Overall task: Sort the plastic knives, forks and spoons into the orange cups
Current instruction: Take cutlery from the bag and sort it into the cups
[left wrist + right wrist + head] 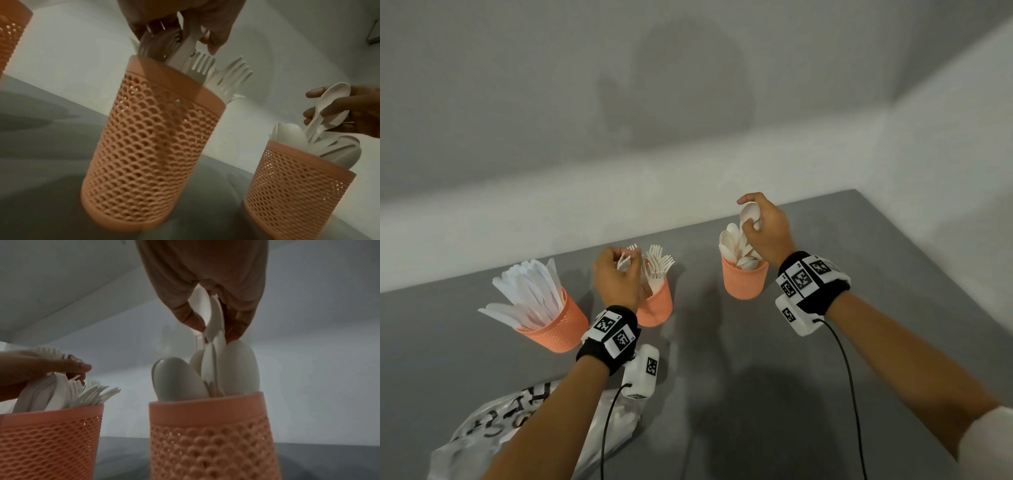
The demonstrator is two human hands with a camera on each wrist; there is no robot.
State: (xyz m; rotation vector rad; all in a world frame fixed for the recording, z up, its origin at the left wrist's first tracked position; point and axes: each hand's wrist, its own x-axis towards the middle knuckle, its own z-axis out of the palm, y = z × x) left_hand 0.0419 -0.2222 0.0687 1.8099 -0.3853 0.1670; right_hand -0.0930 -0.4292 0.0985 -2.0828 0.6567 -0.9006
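Note:
Three orange mesh cups stand on the grey table (722,342). The left cup (558,329) holds white knives (530,294). My left hand (616,277) grips a bunch of white forks (162,39) over the middle cup (657,308) (152,138), their handles inside it beside more forks (661,262). Over the right cup (744,281) (211,434) my right hand (763,226) pinches white spoons (207,316) by their bowls. Their handles reach down among the spoons (176,378) standing in that cup.
A crumpled clear plastic bag (493,421) with black lettering lies at the table's front left under my left forearm. Cables run from both wrist units toward the front edge. A pale wall rises behind the table, and the table's right edge slants past the right cup.

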